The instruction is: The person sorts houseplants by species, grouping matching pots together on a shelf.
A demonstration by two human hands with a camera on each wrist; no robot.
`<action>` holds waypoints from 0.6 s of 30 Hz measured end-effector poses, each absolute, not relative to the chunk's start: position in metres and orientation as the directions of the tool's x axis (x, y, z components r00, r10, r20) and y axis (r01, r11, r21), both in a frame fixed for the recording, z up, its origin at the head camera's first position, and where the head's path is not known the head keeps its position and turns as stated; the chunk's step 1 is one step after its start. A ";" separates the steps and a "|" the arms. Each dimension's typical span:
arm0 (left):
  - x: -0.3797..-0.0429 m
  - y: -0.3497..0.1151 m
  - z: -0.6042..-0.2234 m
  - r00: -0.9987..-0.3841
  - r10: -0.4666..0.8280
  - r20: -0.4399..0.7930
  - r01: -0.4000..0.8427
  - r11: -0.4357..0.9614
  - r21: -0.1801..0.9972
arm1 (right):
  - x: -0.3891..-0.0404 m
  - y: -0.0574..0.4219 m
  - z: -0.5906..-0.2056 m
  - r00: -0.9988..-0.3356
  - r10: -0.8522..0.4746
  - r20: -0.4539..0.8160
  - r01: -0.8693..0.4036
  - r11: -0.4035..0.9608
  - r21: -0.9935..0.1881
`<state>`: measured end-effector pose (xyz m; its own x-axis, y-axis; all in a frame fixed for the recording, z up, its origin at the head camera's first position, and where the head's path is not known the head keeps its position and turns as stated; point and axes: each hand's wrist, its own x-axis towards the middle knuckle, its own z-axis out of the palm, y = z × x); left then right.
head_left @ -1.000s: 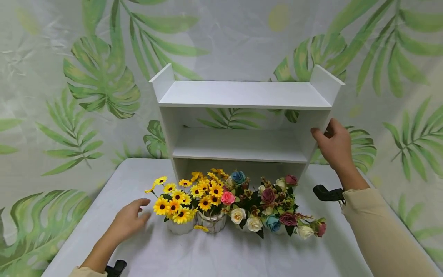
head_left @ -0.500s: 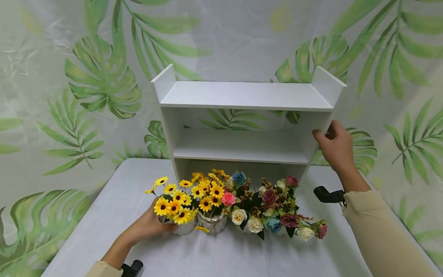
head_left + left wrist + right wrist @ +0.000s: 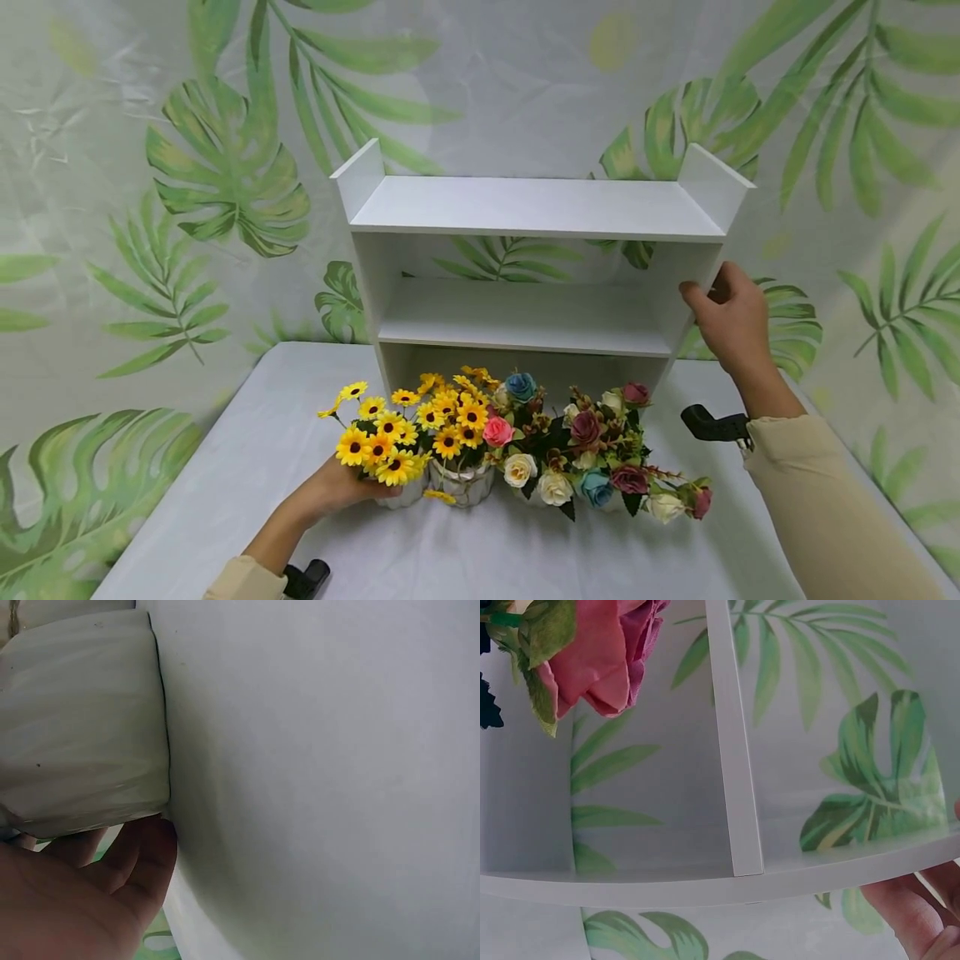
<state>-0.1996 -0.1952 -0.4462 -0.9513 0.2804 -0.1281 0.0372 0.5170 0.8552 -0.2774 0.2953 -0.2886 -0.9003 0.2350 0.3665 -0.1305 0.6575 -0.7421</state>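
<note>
My left hand grips the leftmost pot of yellow sunflowers, its thumb across the front. Seen from the left wrist, fingertips reach to the base of the whitish pot, which stands on the white cloth. My right hand holds the right side panel of a white shelf unit, thumb on the inner side. In the right wrist view its fingers lie along the outside of that panel; the rest of the hand is outside that view.
Beside the held pot stands another pot of sunflowers. Further right, mixed roses in blue, cream, pink and dark red hide most of their pots. All stand on a white-covered table before the shelf, with a leaf-patterned backdrop behind.
My left hand has come in from the left and closed round the leftmost sunflower pot. The right hand keeps its hold on the shelf; the view has shifted slightly.
</note>
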 end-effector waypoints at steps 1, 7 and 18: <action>-0.200 -0.195 -0.446 -0.952 0.279 -0.128 0.037 0.517 0.855 | -0.277 0.296 -0.289 -0.901 0.235 0.365 -0.128 0.660 -0.740; -0.201 -0.196 -0.448 -0.941 0.331 -0.068 0.113 0.498 0.860 | -0.277 0.296 -0.289 -0.899 0.232 0.372 -0.134 0.663 -0.736; -0.198 -0.217 -0.435 -0.986 0.164 -0.034 0.055 0.512 0.857 | -0.278 0.295 -0.290 -0.903 0.237 0.359 -0.133 0.639 -0.757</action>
